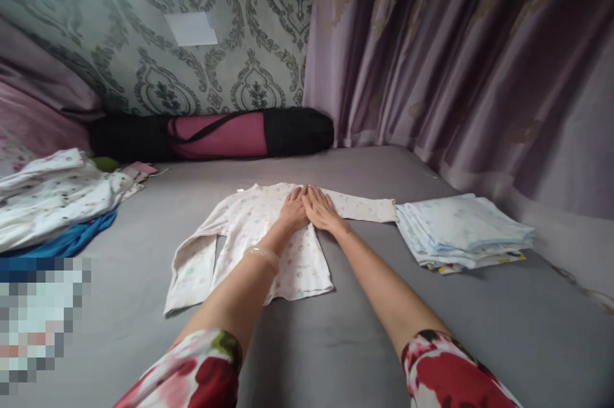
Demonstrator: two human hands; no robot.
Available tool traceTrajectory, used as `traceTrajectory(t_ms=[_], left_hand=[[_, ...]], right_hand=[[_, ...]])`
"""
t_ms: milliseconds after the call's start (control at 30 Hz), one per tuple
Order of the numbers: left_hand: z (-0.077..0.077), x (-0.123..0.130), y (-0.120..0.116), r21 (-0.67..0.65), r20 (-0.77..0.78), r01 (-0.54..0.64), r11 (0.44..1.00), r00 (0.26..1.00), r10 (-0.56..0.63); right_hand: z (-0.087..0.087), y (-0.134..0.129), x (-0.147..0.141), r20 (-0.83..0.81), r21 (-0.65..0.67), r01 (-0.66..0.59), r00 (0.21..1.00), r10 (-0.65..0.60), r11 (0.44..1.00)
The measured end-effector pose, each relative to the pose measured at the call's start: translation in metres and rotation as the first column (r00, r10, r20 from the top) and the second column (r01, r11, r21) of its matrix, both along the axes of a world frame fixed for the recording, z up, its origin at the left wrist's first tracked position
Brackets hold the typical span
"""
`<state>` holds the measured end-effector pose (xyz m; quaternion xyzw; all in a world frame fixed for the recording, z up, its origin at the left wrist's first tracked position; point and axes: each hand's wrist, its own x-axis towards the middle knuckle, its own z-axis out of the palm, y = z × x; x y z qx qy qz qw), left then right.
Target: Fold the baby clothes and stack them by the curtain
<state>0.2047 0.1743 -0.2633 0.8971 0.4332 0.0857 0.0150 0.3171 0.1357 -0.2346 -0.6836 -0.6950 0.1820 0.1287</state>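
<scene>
A small white printed long-sleeved shirt (249, 219) lies spread on the grey sheet (336, 331), its collar toward the wall. One sleeve stretches right, and the other bends down to the left. My left hand (295, 206) rests flat on the shirt's upper right part, palm down. Beside it, touching it, my right hand (320, 208) lies flat near the base of the right sleeve. Neither hand grips the cloth. The right cuff reaches the edge of a stack of folded light cloths (465, 222).
Loose white printed clothes (62, 194) and a blue cloth (77, 238) lie at the left. A long black and maroon bag (220, 136) lies along the patterned wall (240, 62). Purple curtains (407, 43) hang at the right. The lower left corner is pixelated.
</scene>
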Motion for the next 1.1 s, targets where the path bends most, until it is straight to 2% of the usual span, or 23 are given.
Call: traceTrajectory(t_ms=[167,367,633,733,833,900,967,1033,1100], left_hand=[[0.003,0.003,-0.003,-0.010,0.021,-0.055,0.998,0.998,0.055],[0.004,0.003,-0.006,0.015,0.056,-0.058,0.998,0.997,0.057],[0.004,0.003,-0.006,0.005,0.077,-0.043,0.999,0.996,0.043],[0.007,0.008,-0.005,-0.041,0.076,-0.052,0.998,0.996,0.055],[0.019,0.007,0.000,-0.180,0.098,-0.030,0.983,0.994,0.049],[0.034,-0.007,0.004,-0.246,0.188,-0.017,0.969,0.980,0.065],[0.049,-0.037,0.009,-0.229,0.327,-0.060,0.972,0.935,0.135],[0.062,-0.082,0.012,-0.196,0.417,-0.170,0.966,0.877,0.239],[0.071,-0.133,0.013,-0.220,0.413,-0.341,0.914,0.816,0.404]], right_hand=[[-0.002,-0.012,0.024,0.102,-0.044,0.069,0.993,-0.064,0.997],[0.002,-0.031,0.050,0.232,-0.090,0.198,0.957,-0.173,0.976],[0.000,-0.049,0.091,0.375,-0.033,0.374,0.864,-0.335,0.927],[-0.003,-0.051,0.095,0.408,0.020,0.367,0.846,-0.343,0.930],[-0.001,-0.048,0.097,0.430,0.009,0.367,0.838,-0.335,0.930],[0.006,-0.044,0.098,0.431,-0.049,0.371,0.845,-0.315,0.927],[0.014,-0.038,0.095,0.431,-0.083,0.370,0.850,-0.301,0.925],[0.022,-0.030,0.083,0.434,-0.029,0.312,0.860,-0.269,0.950],[0.027,-0.020,0.058,0.411,0.062,0.163,0.895,-0.174,0.985]])
